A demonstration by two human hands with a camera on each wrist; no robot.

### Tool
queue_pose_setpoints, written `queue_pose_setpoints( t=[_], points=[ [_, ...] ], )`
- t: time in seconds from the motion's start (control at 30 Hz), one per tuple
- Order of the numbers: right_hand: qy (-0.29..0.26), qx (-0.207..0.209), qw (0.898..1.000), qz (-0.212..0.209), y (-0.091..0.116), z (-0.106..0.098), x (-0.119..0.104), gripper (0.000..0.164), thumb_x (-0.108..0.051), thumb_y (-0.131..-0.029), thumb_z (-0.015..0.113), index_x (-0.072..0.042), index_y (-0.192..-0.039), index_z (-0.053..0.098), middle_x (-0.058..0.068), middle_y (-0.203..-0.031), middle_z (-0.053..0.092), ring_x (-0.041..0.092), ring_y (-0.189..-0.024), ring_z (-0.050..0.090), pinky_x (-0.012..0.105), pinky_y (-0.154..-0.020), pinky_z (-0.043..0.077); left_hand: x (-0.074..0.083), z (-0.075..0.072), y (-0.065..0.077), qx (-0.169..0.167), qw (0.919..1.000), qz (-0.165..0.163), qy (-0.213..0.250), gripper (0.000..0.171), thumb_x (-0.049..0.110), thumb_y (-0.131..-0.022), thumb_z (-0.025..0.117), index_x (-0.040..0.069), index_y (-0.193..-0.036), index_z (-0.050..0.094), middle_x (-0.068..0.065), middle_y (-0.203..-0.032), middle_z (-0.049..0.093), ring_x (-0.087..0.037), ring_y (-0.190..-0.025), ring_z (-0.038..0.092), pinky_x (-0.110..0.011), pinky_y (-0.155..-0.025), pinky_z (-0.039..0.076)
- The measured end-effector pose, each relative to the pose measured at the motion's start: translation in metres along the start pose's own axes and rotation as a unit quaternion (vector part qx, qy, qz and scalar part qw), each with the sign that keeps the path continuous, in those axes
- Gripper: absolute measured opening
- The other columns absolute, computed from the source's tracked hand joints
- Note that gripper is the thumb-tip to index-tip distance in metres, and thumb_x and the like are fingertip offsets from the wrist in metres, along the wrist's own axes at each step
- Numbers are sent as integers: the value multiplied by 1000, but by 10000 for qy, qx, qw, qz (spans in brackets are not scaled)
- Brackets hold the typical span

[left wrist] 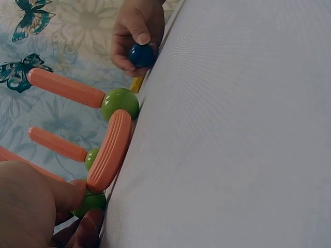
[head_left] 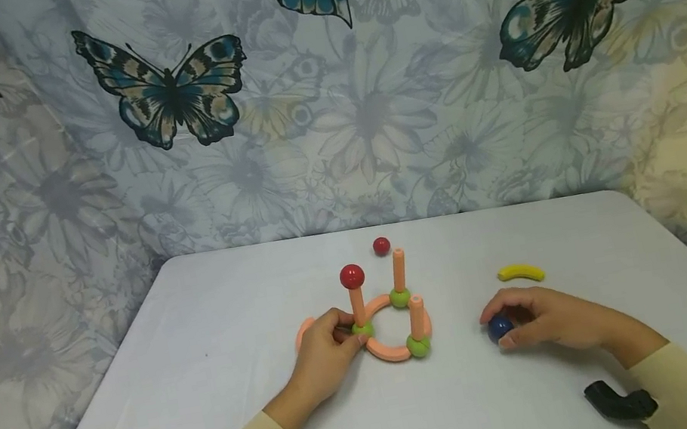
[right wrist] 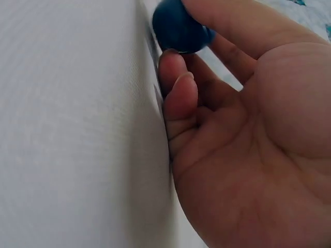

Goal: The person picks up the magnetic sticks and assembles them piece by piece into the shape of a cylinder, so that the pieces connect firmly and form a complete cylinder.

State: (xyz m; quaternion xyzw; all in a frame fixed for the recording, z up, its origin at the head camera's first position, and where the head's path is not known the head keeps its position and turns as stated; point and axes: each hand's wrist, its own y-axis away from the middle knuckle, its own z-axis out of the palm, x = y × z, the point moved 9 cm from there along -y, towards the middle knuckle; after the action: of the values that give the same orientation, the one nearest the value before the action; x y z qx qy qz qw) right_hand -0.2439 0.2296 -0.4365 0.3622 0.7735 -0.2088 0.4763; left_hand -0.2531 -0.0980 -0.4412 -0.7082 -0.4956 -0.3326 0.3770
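A toy frame stands on the white table: curved orange pieces (head_left: 387,352) joined by green balls (head_left: 418,345) into a ring. Three orange rods (head_left: 417,318) rise from the green balls, and a red ball (head_left: 351,276) caps the left one. My left hand (head_left: 326,352) pinches the green ball under that capped rod, between thumb and fingers. Another orange piece (head_left: 304,331) shows partly behind this hand. To the right, my right hand (head_left: 551,316) holds a blue ball (head_left: 499,327) between thumb and fingers, low at the tabletop. The right wrist view shows the blue ball (right wrist: 181,28) at the fingertips.
A loose red ball (head_left: 381,246) lies behind the frame. Beyond the right hand lies a yellow curved piece (head_left: 521,273). The white table (head_left: 214,421) meets a butterfly-patterned cloth (head_left: 369,125) at its back edge. Black wrist devices (head_left: 621,402) sit at both cuffs.
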Motion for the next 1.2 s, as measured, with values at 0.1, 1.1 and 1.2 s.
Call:
queue_pose_setpoints(
  t=[0.1, 1.1, 1.2],
  points=[
    [-123, 291, 9994, 123, -1, -3, 2, 33, -12, -103, 77, -4, -134, 68, 17, -122, 64, 24, -97, 62, 32, -79, 55, -1, 1, 0, -2, 10000, 14, -3, 21, 4, -97, 83, 2, -115, 72, -1, -97, 71, -15, -81, 66, -28, -72, 54],
    [710, 2050, 9758, -258, -92, -22, -103, 35, -19, -104, 78, -9, -137, 68, 8, -125, 68, 28, -105, 66, 37, -88, 59, 1, -3, 1, 56, 10000, 69, 9, 19, 4, -97, 83, 4, -113, 72, -1, -99, 69, -12, -79, 65, -28, -70, 54],
    [772, 2042, 9758, -141, -103, -24, -106, 38, -22, -105, 78, -10, -139, 67, 8, -125, 68, 28, -105, 66, 42, -88, 58, 2, -3, 1, 51, 10000, 69, 31, 19, 4, -96, 83, 3, -112, 72, -1, -99, 69, -12, -78, 65, -27, -69, 53]
  ],
)
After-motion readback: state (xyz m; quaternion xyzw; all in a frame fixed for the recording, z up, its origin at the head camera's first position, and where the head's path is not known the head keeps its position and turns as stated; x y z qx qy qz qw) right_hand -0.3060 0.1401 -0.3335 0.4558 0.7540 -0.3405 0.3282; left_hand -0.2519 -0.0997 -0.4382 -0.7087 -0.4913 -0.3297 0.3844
